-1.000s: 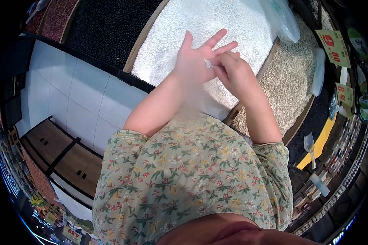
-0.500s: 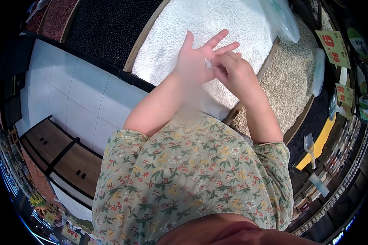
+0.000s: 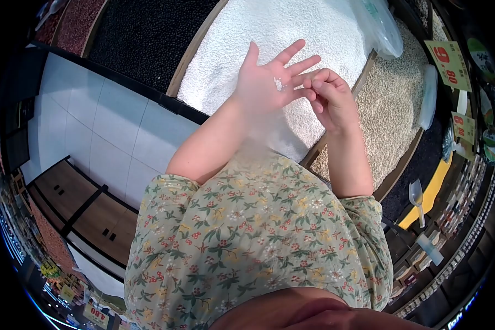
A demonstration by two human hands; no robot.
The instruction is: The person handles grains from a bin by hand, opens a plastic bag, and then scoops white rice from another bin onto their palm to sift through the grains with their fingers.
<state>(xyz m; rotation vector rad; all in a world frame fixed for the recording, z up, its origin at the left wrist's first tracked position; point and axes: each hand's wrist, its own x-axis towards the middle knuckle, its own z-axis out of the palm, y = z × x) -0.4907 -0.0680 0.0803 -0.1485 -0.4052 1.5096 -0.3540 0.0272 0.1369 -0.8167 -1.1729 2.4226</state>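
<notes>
White grains point(image 3: 278, 84) lie in a small cluster on the palm of my left hand point(image 3: 267, 82), which is turned up with its fingers spread. My right hand point(image 3: 335, 102) is closed in a pinch beside the ends of my left hand's lower fingers; anything between its fingertips is too small to make out. Both hands are above a large heap of white grain point(image 3: 291, 25) in a wooden-sided bin. A hazy blur covers part of my left palm and wrist.
Right of the white heap are a beige grain bin point(image 3: 388, 99), a clear plastic bag point(image 3: 380, 30), price signs point(image 3: 448, 65) and a scoop point(image 3: 416, 198). Black beans point(image 3: 148, 38) fill a bin at the left, above tiled floor point(image 3: 104, 121). A wooden cabinet point(image 3: 85, 203) stands lower left.
My right hand has moved from over my left palm to the right, by the fingertips, and has turned, still pinched. The grains on the palm show more fully. My left hand has barely moved.
</notes>
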